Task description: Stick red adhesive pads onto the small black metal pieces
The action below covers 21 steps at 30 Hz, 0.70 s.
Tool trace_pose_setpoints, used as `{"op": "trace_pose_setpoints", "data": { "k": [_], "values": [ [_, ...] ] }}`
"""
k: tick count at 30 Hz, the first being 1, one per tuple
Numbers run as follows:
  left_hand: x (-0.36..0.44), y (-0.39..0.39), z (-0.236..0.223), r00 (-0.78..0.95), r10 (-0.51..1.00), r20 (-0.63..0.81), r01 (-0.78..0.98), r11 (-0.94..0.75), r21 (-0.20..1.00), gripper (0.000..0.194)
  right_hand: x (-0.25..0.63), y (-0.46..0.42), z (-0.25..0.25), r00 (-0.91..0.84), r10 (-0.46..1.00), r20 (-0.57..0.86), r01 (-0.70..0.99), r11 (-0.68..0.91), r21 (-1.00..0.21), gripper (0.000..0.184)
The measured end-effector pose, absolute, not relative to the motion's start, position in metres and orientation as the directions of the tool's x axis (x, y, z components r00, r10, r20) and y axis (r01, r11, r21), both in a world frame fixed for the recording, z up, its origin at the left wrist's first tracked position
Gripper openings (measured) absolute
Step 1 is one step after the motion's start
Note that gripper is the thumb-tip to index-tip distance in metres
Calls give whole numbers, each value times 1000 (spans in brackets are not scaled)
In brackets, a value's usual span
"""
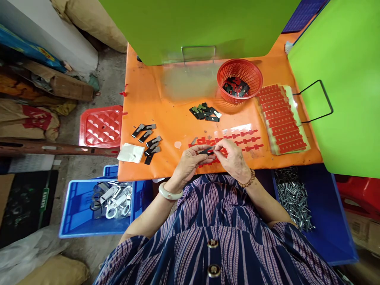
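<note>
The orange table (148, 91) is occupying ctr. frame, w/ a green panel (202, 23) standing at upper ctr. and a 2nd green panel (350, 99) standing at far R of frame. At lower R, a blue bin (329, 221) is holding loose metal pins (293, 198); at lower L, a smaller blue bin (77, 211) is holding white and dark parts. A red stool (102, 126) is sitting at mid-L, beside the table. A label stack (285, 122) is lying R of ctr.; a red basket (234, 98) is standing upper R of ctr., containing blk. and red pcs. A label sheet (245, 141) is lying at ctr., partly behind both hands. The L hand (191, 160) is pinching, nearly closed, on a blk. plate (205, 151) at ctr. frame. The R hand (233, 160) is holding thumb and index fingertips nearly together at the plate's R end; can't tell if it's gripping anything. A plate pile (204, 112) is lying just above ctr.; a loose plate group (147, 136) is lying L of ctr., near a white pad (131, 153).
</note>
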State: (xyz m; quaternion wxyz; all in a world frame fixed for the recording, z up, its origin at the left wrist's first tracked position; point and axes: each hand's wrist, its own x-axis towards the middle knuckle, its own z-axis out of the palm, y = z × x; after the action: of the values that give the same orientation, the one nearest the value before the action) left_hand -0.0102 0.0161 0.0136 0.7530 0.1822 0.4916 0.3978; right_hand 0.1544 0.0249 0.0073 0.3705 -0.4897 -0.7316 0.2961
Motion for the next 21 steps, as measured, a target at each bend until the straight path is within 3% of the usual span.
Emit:
{"op": "trace_pose_setpoints", "data": {
  "k": [11, 21],
  "values": [
    [-13, 18, 10, 212, 774, -597, -399, 626, 670, 29, 155, 27, 9, -246, 947, 208, 443, 300, -845, 16],
    [-13, 18, 8, 205, 801, -562, -392, 594, 703, 29, 154, 28, 9, -255, 940, 227, 478, 326, -816, 17]
  ]
}}
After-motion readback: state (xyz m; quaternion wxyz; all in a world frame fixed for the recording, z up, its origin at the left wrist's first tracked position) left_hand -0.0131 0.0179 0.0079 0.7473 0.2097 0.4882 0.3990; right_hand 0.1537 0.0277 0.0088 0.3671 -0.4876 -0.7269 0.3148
